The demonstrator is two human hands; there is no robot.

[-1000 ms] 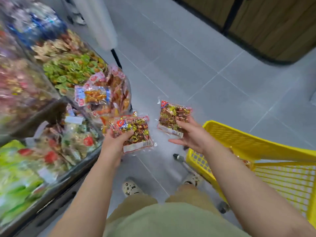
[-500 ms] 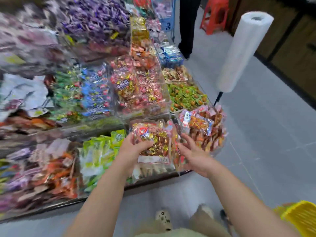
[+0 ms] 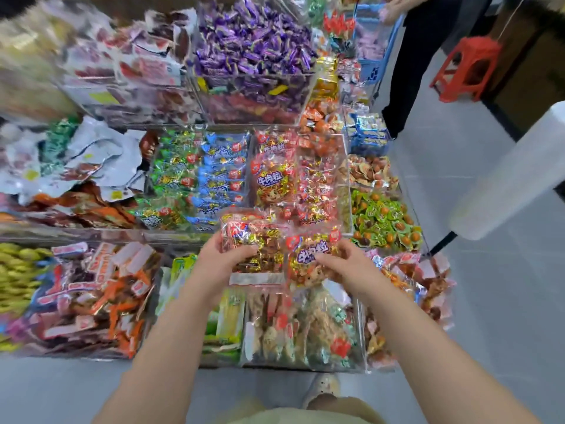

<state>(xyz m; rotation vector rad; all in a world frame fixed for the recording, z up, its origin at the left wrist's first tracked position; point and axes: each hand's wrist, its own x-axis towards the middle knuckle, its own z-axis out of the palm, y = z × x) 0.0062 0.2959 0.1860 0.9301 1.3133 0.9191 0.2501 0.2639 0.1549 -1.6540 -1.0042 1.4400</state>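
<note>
My left hand (image 3: 221, 260) grips a clear snack bag (image 3: 255, 240) full of gold and red wrapped pieces, with its white label strip at the bottom. My right hand (image 3: 345, 264) grips a second bag of the same kind (image 3: 308, 258), its printed front facing me. I hold both bags side by side over the clear bins of a snack display. The bin behind them (image 3: 293, 179) holds matching red and gold bags.
Clear bins of wrapped snacks (image 3: 253, 50) fill the tiered display ahead. A white roll of plastic bags (image 3: 513, 172) stands on a pole at the right. Another person in dark trousers (image 3: 415, 65) stands at the far end by a red stool (image 3: 467, 68). Grey tiled floor lies to the right.
I have turned from the yellow cart toward the display. Both hands have carried the two bags up and over the bins, and the bags now sit close together.
</note>
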